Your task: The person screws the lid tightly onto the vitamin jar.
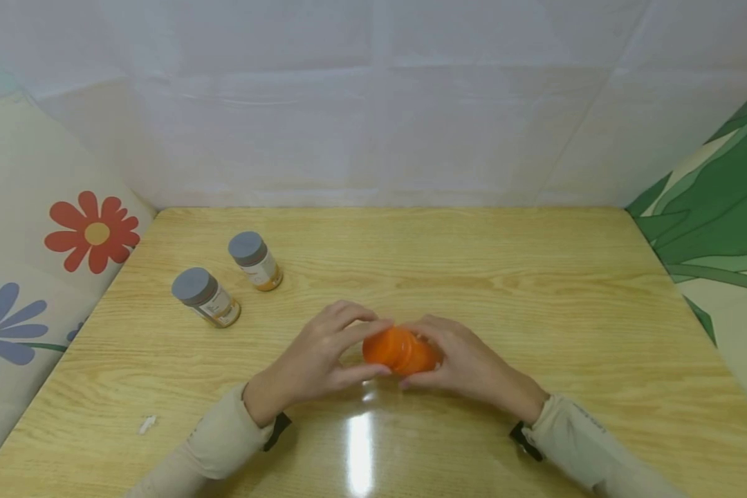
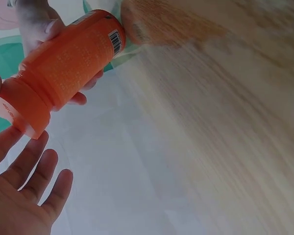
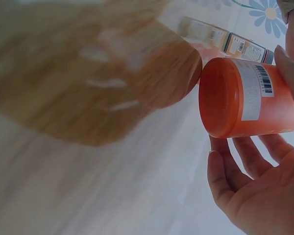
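Note:
An orange plastic bottle (image 1: pixel 418 354) with a matching orange cap (image 1: pixel 380 347) is between the two hands, tilted with its cap toward the left. The left hand (image 1: pixel 326 346) holds the cap between thumb and index finger; its other fingers spread free of the bottle in the left wrist view. Around the lower body of the bottle, the right hand (image 1: pixel 469 356) has its thumb on one side and fingers on the other. A white label with a barcode (image 3: pixel 263 81) shows near the base in the right wrist view. The bottle's base meets the wooden tabletop (image 2: pixel 210 98).
Two jars with grey lids and pale labels stand at the left of the table, one jar (image 1: pixel 256 261) farther back and another jar (image 1: pixel 207 297) nearer. A small white scrap (image 1: pixel 147 424) lies at the front left. White sheeting (image 1: pixel 373 124) rises behind the table.

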The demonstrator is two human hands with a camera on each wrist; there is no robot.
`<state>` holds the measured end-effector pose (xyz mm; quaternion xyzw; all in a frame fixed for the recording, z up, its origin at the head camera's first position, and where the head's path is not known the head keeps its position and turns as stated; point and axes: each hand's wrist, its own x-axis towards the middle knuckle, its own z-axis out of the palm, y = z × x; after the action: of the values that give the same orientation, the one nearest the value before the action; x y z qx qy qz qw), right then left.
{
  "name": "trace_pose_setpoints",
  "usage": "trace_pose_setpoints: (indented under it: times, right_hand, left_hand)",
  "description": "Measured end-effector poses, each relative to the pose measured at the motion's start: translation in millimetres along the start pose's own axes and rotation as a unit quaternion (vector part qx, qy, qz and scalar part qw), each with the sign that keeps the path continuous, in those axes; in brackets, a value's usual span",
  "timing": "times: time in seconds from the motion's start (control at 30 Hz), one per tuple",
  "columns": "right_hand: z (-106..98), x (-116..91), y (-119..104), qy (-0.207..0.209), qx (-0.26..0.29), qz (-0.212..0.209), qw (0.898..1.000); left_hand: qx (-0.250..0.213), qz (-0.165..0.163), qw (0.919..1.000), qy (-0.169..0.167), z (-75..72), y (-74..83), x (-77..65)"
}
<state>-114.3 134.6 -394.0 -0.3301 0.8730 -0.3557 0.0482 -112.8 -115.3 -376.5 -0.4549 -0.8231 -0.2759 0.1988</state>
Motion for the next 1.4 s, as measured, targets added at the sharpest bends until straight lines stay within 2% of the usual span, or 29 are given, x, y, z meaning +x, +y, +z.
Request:
trace_pose_setpoints:
  times: [0.47, 0.73, 0.87, 1.0, 1.23, 1.3, 1.4]
  right_hand:
    - [-1.3, 0.8, -0.8, -0.009, 0.000, 0.021, 1.000]
    - [-1.3, 0.9, -0.5, -0.008, -0.002, 0.015, 1.000]
    - [-1.4, 0.9, -0.6, -0.009, -0.002, 0.019, 1.000]
    - [-1.2, 1.0, -0.9, -0.013, -0.001, 0.023, 1.000]
    - [-0.8, 1.7, -1.0, -0.011, -0.007, 0.021, 1.000]
    - [-0.5, 1.8, -1.0, -0.010, -0.010, 0.018, 1.000]
    - [-0.4, 1.8, -0.7, -0.010, -0.010, 0.012, 1.000]
  left_hand:
    - [0.013, -0.006, 0.9999, -0.009, -0.3, 0.9, 1.7]
    - [0.019, -0.003, 0.9997, -0.014, -1.4, 0.7, 3.1]
    - [0.008, -0.008, 0.9994, -0.033, -3.2, 0.9, 3.7]
    - [-0.011, -0.011, 0.9978, -0.065, -7.0, 0.9, 3.5]
    - [-0.030, 0.020, 0.9936, -0.106, -11.1, -0.9, 3.2]
    - [-0.032, 0.026, 0.9927, -0.114, -12.0, -1.0, 3.2]
    - [-0.028, 0.028, 0.9942, -0.100, -11.8, -2.0, 2.5]
